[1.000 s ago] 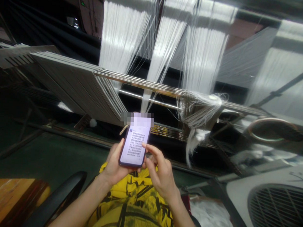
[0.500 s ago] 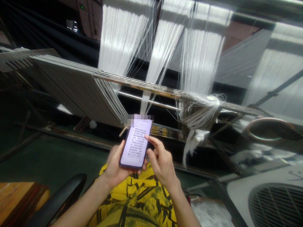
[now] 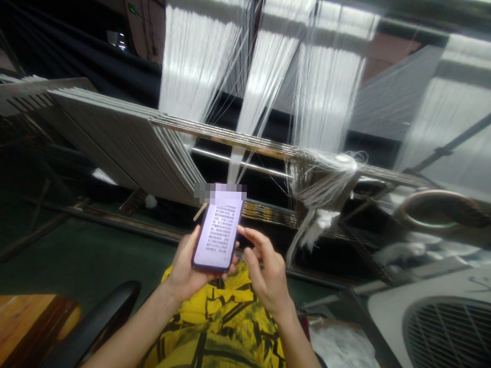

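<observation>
A smartphone (image 3: 217, 231) with lines of text on its bright screen is tilted upright above my lap, its top edge blurred out. My left hand (image 3: 188, 268) holds it from below and the left side, fingertips showing past its right edge. Beside that right edge is my right hand (image 3: 266, 268), holding nothing. Its index finger points at the screen's border, with the thumb apart from it and the other fingers curled. I cannot tell whether the index fingertip touches the phone. Below both hands lies yellow and black patterned clothing (image 3: 224, 328).
Behind the phone, white threads (image 3: 201, 59) hang to metal rods (image 3: 231, 138), with flat grey frames (image 3: 122, 142) to the left. A knotted thread bundle (image 3: 322, 181) drapes at right. A black armrest (image 3: 104, 318), wooden surface (image 3: 19, 326) and white fan unit (image 3: 438, 298) flank me.
My right index finger has moved off the screen, down and right to the phone's edge. The text on the screen has scrolled upward. My left hand still holds the phone.
</observation>
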The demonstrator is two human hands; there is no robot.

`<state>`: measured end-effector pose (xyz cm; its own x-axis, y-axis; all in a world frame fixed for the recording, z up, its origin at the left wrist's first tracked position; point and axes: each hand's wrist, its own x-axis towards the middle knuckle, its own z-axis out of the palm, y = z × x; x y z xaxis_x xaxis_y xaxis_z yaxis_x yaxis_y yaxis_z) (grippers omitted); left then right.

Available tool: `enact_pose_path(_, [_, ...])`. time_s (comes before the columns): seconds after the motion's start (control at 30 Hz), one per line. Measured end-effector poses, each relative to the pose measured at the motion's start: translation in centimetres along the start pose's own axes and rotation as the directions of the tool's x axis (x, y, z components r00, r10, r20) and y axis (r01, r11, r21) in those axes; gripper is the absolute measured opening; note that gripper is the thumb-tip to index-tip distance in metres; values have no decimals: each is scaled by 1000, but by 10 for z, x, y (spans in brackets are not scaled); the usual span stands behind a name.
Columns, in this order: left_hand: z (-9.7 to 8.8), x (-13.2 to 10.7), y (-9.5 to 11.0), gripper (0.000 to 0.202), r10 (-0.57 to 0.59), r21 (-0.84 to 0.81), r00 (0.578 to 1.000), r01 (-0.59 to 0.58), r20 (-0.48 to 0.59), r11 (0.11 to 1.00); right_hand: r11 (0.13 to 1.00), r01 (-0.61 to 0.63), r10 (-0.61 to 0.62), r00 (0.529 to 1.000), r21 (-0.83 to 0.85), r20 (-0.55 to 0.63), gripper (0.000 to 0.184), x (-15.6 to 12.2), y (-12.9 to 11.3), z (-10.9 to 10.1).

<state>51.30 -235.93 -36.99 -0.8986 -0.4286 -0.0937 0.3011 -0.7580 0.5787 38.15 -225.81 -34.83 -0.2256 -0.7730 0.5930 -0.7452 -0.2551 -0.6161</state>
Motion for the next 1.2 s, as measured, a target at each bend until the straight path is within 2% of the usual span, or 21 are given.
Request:
enact_pose_path(0.33, [1,-1,0,63,-3,9,1000,3,-2,1000,998,-53,54,998,29,-22,30,-21,-1,4])
enact_pose_path(0.7, [-2,-1,-1,63,8,10,999,-8,-31,1000,996,-79,78,997,51,20,31,-23,-3,5])
enact_pose_path(0.9, [-1,-2,0,64,5,-9,999,-5,-35,1000,997,-62,61,998,35,26,31,-22,-5,6])
enact_pose_path(1.2, [-4,-1,1,57,21,-77,999,-23,-26,997,994,-37,34,999,101,32,30,-23,-4,11])
